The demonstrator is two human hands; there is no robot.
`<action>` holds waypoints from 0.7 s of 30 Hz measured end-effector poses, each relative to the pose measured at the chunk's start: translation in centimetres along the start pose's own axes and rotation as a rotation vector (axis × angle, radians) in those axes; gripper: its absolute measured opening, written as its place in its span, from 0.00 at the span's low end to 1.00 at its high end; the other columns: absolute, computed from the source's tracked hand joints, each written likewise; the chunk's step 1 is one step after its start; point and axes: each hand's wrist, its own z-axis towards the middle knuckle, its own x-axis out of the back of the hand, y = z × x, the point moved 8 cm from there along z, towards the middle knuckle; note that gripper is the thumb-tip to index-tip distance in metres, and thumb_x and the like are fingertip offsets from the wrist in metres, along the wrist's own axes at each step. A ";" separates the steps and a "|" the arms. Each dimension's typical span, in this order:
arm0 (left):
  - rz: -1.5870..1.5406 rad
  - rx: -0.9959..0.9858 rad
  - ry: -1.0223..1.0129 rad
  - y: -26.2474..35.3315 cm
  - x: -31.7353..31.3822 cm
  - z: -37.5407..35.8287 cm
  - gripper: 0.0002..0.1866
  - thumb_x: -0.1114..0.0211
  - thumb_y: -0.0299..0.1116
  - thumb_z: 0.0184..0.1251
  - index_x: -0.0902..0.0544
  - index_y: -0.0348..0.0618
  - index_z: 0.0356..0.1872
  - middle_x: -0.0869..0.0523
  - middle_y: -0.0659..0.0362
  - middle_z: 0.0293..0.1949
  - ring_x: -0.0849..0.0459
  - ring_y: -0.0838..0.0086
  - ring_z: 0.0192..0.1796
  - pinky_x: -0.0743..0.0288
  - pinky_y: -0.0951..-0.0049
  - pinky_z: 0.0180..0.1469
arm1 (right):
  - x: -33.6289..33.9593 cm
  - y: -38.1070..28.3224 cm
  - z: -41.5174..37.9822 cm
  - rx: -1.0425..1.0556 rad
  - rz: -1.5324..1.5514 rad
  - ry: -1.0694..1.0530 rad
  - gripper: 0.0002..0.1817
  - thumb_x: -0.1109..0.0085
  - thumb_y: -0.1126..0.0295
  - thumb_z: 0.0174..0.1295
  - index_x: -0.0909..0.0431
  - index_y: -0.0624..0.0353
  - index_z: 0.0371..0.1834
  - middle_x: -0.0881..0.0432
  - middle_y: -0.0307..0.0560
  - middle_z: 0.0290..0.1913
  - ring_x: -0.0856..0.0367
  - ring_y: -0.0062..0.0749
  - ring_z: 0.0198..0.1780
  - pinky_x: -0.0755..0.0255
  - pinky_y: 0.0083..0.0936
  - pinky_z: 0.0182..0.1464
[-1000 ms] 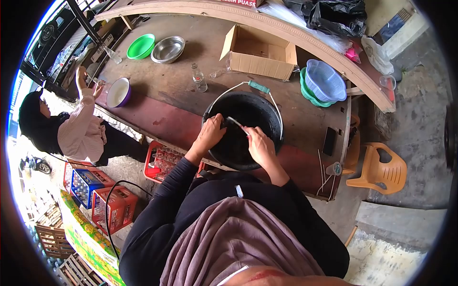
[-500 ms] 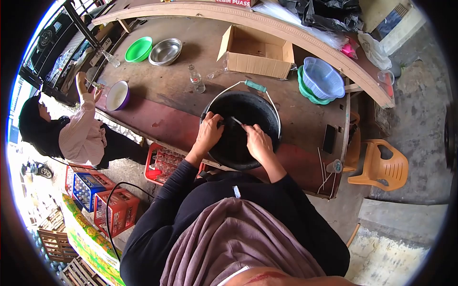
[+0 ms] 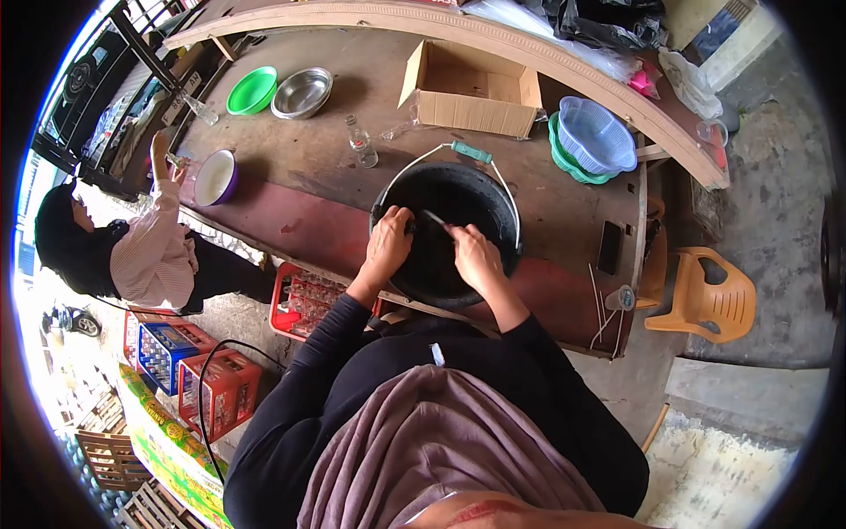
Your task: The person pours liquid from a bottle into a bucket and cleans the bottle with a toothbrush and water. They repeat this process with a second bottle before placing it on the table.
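Your left hand [image 3: 389,242] grips the rim of the round black plastic bucket [image 3: 480,189] at the tabletop's [image 3: 308,167] near edge. Your right hand [image 3: 476,257] pinches a thin pale stick [image 3: 434,218] inside it. A small clear glass bottle [image 3: 360,145] stands near the bucket.

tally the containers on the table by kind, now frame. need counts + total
Black bucket, both hands inside it, left hand and right hand: 1
Bowls, green bowl, steel bowl, purple-rimmed bowl: 3
Plastic baskets, stacked, lavender basket over green basket: 2
Cardboard box: 1
Glass bottle, upright: 1
Total: 8
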 end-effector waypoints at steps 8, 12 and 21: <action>0.036 0.019 -0.017 -0.5 -0.7 0.0 0.15 0.28 0.29 0.54 0.22 0.37 0.41 0.18 0.45 0.38 0.17 0.46 0.41 0.23 0.53 0.44 | 1.3 -1.9 -0.2 0.029 0.083 0.011 0.17 0.51 0.74 0.66 0.22 0.52 0.57 0.21 0.56 0.43 0.16 0.55 0.40 0.21 0.46 0.42; 0.040 0.023 -0.010 -0.8 -0.8 0.2 0.15 0.29 0.31 0.55 0.22 0.38 0.41 0.18 0.45 0.36 0.16 0.46 0.40 0.22 0.53 0.42 | 0.3 0.9 0.3 -0.101 -0.028 0.004 0.16 0.49 0.74 0.66 0.21 0.53 0.55 0.20 0.56 0.42 0.18 0.56 0.43 0.23 0.46 0.44; 0.030 0.004 -0.109 -0.1 -0.9 -0.2 0.13 0.31 0.26 0.55 0.19 0.44 0.42 0.20 0.50 0.41 0.16 0.49 0.42 0.21 0.55 0.45 | 0.4 1.4 -0.3 -0.100 -0.097 -0.029 0.18 0.51 0.73 0.66 0.21 0.51 0.58 0.20 0.55 0.45 0.16 0.55 0.43 0.22 0.45 0.45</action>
